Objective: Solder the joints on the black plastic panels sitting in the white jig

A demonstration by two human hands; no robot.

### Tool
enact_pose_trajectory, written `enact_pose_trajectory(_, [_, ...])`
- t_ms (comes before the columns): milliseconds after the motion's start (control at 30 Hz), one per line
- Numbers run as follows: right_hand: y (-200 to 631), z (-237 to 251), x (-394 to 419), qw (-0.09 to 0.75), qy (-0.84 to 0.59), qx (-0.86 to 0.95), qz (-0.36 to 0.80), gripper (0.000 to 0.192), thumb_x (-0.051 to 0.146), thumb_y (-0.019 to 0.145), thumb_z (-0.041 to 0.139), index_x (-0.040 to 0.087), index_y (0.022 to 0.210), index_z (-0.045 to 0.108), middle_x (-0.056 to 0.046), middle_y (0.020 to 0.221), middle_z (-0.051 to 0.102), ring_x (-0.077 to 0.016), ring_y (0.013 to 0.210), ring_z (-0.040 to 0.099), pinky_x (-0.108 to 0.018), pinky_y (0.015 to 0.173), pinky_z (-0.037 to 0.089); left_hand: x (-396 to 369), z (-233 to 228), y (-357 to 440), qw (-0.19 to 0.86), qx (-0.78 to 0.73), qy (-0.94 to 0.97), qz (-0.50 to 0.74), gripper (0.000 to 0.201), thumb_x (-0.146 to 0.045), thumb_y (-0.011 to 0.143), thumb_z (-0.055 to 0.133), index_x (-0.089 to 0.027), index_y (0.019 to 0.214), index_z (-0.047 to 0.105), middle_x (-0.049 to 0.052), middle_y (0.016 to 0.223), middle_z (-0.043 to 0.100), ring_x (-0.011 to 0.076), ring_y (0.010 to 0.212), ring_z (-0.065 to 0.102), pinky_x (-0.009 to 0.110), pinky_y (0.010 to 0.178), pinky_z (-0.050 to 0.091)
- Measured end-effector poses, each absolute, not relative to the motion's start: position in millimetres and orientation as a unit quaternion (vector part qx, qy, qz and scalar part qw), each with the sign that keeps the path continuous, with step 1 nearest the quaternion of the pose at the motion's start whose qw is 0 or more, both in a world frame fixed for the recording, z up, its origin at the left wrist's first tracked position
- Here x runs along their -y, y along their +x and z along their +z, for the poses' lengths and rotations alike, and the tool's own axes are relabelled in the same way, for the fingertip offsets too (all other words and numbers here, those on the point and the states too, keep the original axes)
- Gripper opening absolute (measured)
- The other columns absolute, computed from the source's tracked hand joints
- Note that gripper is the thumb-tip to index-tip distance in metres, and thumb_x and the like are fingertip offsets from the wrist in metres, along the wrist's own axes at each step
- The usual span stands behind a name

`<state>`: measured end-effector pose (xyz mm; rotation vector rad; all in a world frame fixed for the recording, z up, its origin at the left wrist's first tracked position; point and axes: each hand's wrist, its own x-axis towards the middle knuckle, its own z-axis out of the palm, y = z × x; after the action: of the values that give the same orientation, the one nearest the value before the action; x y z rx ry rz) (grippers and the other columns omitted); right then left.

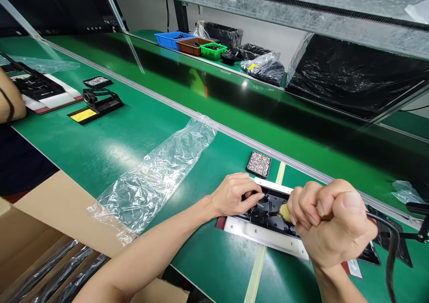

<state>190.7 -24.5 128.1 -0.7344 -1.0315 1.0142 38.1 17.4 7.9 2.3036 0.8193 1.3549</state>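
Observation:
My right hand (331,222) is wrapped round a corded soldering iron (284,212). Its yellowish front end shows below the fist, tip angled down to the left, and a black cable leaves on the right. Under both hands a long black part (276,198) lies in a white fixture (268,239) with a dark red base. At the part's left end rests my left hand (233,195), thumb and forefinger close together over it; what they pinch, if anything, is too small to name. Just behind the fixture sits a small black tray (259,163) full of tiny metal pieces.
A clear plastic bag (157,173) lies left of the fixture. Further left are an iron stand with a yellow sponge (83,115), another small tray (97,82) and a co-worker's arm (10,99). Colored bins (212,50) stand beyond the green belt (228,93). A metal shelf (268,12) overhangs.

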Motion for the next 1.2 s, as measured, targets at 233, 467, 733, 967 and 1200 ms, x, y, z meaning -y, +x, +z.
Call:
enact_pose_trajectory(233, [189.5, 128.6, 23.6, 0.692, -0.327, 0.457, 0.453, 0.041, 0.033, 0.093, 0.058, 0.019, 0.057, 0.045, 0.006, 0.043, 0.034, -0.0083, 0.034, 0.030, -0.020, 0.031, 0.029, -18.1, 7.2, 38.3, 0.173, -0.290, 0.812, 0.476, 0.020, -0.026, 0.100, 0.060, -0.015, 0.085, 0.069, 0.002, 0.068, 0.067, 0.0153, 0.062, 0.054, 0.032, 0.067, 0.044])
enact_pose_trajectory(467, [190.1, 127.6, 24.4, 0.688, -0.329, 0.462, 0.453, 0.041, 0.035, 0.095, 0.057, 0.020, 0.058, 0.046, 0.006, 0.044, 0.034, -0.0086, 0.035, 0.031, -0.020, 0.032, 0.029, -17.1, 7.7, 37.0, 0.172, -0.291, 0.812, 0.476, 0.020, -0.026, 0.100, 0.060, -0.015, 0.086, 0.069, 0.002, 0.067, 0.067, 0.0152, 0.062, 0.054, 0.032, 0.066, 0.045])
enact_pose_trajectory(733, [189.5, 128.1, 24.2, 0.687, -0.330, 0.463, 0.452, 0.042, 0.036, 0.095, 0.058, 0.019, 0.058, 0.045, 0.006, 0.044, 0.034, -0.0086, 0.035, 0.031, -0.020, 0.032, 0.029, -16.2, 9.8, 37.3, 0.171, -0.290, 0.812, 0.476, 0.020, -0.025, 0.100, 0.060, -0.015, 0.085, 0.069, 0.002, 0.068, 0.067, 0.0151, 0.062, 0.054, 0.032, 0.066, 0.045])
enact_pose_trajectory(967, [190.7, 127.4, 26.5, 0.687, -0.330, 0.462, 0.453, 0.043, 0.037, 0.095, 0.057, 0.019, 0.058, 0.045, 0.006, 0.044, 0.034, -0.0083, 0.035, 0.032, -0.020, 0.032, 0.030, -16.1, 9.4, 36.4, 0.174, -0.291, 0.813, 0.474, 0.018, -0.025, 0.099, 0.060, -0.016, 0.086, 0.068, 0.002, 0.069, 0.068, 0.0153, 0.062, 0.055, 0.032, 0.067, 0.045])
enact_pose_trajectory(1200, [192.0, 127.4, 27.1, 0.689, -0.320, 0.468, 0.451, 0.042, 0.034, 0.096, 0.056, 0.019, 0.059, 0.044, 0.006, 0.045, 0.034, -0.0077, 0.035, 0.031, -0.019, 0.032, 0.030, -15.4, 9.4, 37.8, 0.172, -0.288, 0.815, 0.472, 0.018, -0.025, 0.099, 0.060, -0.016, 0.086, 0.068, 0.001, 0.068, 0.067, 0.0152, 0.062, 0.054, 0.032, 0.067, 0.045])
